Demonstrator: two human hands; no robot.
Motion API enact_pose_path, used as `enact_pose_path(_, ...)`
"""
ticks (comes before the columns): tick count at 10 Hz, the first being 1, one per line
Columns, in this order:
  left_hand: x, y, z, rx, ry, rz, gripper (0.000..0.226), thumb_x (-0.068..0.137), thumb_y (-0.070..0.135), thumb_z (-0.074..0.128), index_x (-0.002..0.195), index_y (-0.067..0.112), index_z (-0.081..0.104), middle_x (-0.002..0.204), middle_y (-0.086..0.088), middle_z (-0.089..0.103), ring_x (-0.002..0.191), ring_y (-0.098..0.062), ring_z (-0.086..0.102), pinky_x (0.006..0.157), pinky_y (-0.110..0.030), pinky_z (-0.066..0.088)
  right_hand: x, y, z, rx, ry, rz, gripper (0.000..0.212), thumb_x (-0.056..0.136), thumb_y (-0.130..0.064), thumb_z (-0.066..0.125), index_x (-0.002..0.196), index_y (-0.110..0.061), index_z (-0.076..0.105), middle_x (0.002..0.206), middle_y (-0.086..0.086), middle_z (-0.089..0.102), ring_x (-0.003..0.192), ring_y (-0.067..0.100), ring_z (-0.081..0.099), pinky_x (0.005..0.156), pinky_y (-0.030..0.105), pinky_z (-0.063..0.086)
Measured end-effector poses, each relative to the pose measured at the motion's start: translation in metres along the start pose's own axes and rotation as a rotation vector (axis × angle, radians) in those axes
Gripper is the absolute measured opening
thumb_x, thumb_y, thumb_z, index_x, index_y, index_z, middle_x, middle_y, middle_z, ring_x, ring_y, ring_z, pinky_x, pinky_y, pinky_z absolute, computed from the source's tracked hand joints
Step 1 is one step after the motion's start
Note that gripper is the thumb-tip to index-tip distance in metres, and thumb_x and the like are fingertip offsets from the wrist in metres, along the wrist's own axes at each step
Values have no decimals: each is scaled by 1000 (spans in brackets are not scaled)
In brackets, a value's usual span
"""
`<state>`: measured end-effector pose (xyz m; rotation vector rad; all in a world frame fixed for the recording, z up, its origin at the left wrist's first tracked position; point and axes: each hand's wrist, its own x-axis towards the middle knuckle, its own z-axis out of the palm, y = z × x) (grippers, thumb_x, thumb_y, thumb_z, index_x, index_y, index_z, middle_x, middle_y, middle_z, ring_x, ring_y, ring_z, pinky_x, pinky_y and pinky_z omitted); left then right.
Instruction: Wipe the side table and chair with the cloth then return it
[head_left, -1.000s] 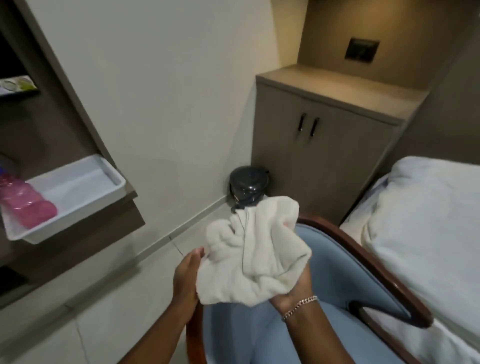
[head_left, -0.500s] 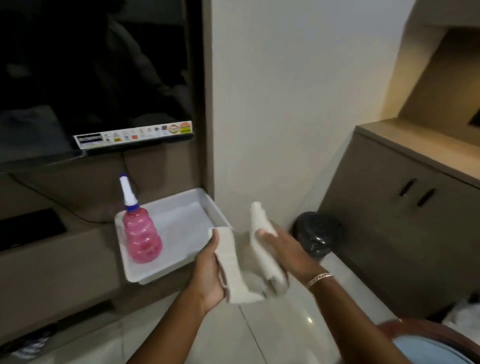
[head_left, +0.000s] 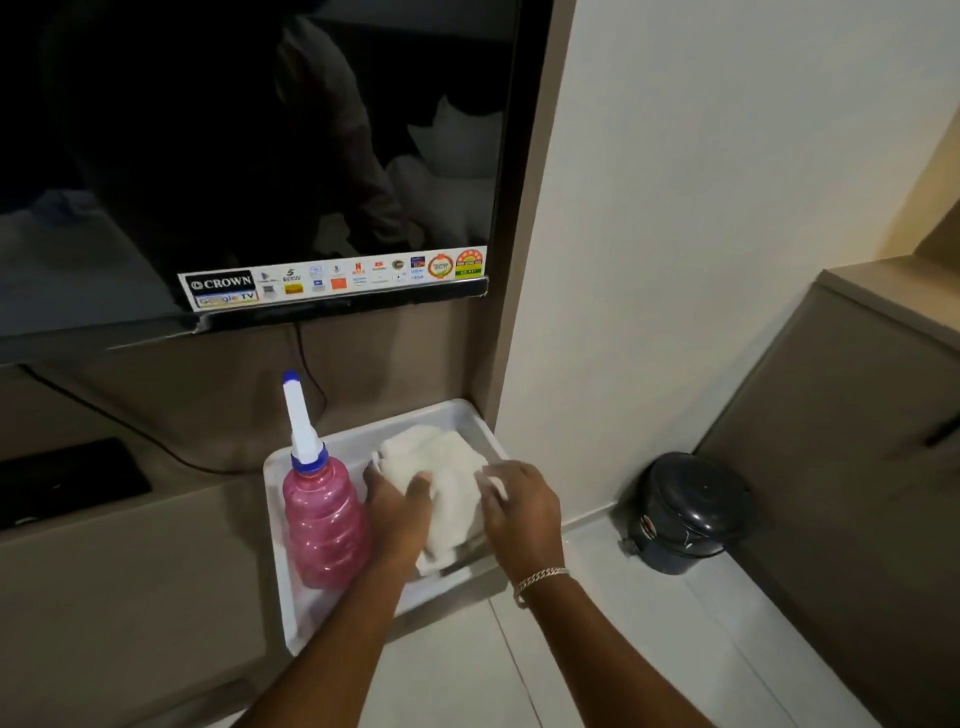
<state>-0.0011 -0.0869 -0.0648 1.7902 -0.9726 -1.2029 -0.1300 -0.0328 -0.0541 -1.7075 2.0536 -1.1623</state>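
White tray (head_left: 470, 415) on brown surface (head_left: 156, 597) holds pink bottle (head_left: 324, 525) and cloth (head_left: 441, 467); both hands' fingers (head_left: 421, 480) grip the cloth

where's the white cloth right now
In the head view the white cloth lies low at centre in the right half of the white tray, right of the pink spray bottle, below the TV, with the left hand and right hand on it.

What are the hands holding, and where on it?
Both hands rest on the white fluffy cloth in the white tray: left hand on its left side, right hand on its right.
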Motion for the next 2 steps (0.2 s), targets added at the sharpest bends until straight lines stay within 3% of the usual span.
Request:
enact_pose_path(1,-8,-10,11,361,0,206,76,99,29,54,158,19,7,166,-10,20,151,-36,25,119,-53,34,-10,2,1,-104,-76,21,15,82,-2,68,89,-12,77,103,6,76,101,26,67,85,14,39)
enact_pose_path(2,-24,-13,19,670,-10,450,75,98,25,53,157,7,9,168,-18,10,155,-36,9,127,-46,13,-37,8,-17,-152,45,-94,13,77,-11,80,90,-14,79,104,6,78,104,24,69,89,27,53)
